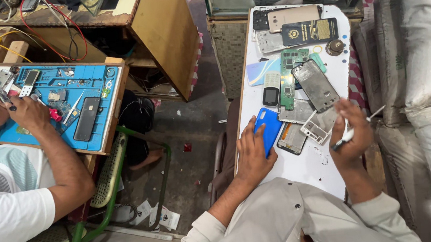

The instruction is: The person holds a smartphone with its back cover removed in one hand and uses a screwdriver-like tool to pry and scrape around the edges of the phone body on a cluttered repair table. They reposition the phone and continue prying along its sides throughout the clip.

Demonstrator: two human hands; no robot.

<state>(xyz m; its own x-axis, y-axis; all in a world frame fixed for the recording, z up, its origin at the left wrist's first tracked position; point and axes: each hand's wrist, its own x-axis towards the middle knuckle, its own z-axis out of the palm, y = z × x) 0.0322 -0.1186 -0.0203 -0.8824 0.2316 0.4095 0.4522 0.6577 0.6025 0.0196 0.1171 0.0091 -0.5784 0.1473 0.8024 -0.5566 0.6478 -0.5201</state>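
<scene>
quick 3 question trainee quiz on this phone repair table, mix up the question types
1. True or false: the left hand rests on a blue phone back cover.
2. What does the right hand hold? A) a slim white-handled tool B) a hammer C) a roll of tape
3. Fill in: the green circuit board lies on the ____ table.

Key
1. True.
2. A; it is gripped in the fingers.
3. White.
</scene>
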